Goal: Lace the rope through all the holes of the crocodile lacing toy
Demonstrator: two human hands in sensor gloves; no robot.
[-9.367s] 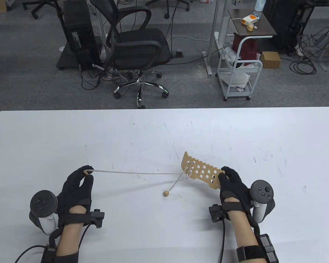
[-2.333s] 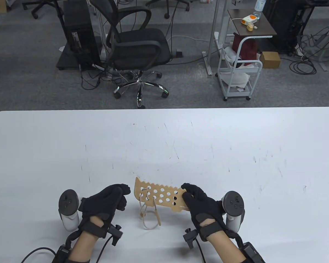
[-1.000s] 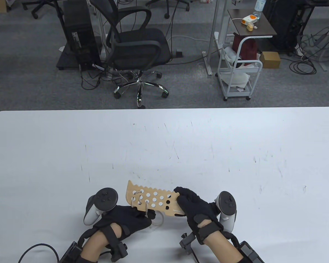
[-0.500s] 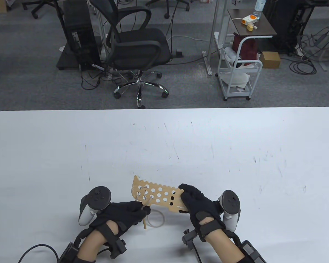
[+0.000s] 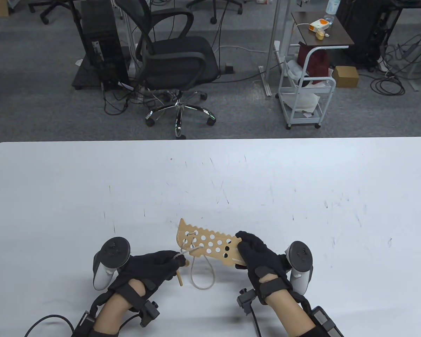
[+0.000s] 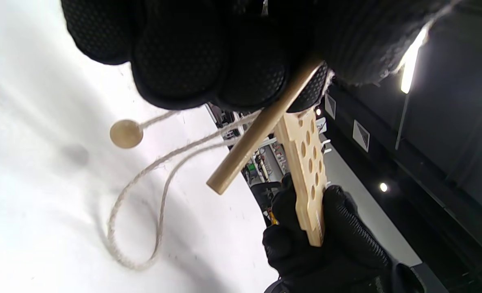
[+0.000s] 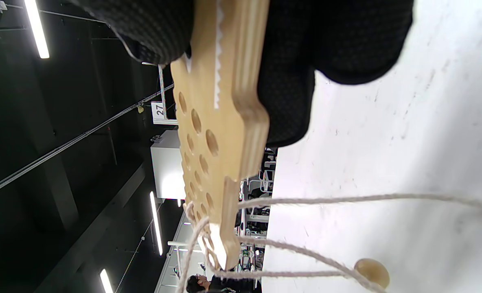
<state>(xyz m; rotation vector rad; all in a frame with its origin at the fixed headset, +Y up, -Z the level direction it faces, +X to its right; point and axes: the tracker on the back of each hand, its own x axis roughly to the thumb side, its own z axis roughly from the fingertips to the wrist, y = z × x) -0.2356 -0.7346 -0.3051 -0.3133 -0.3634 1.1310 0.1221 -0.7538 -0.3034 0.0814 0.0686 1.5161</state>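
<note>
My right hand [image 5: 258, 254] gripped the stiff, light wooden crocodile [image 5: 210, 244] by its end, raised off the surface [image 5: 301, 182] at six o'clock. My left hand [image 5: 151, 265] fingers [image 6: 245, 77] pinched the rigid needle [image 6: 261, 126]; the limp rope [image 5: 201, 277] sagged, so I judged the needle the best hold.

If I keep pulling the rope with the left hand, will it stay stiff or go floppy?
Probably floppy: the rope sags in a slack loop on the table. The wooden needle that the left hand pinches looks rigid. The bead would likely roll.
</note>
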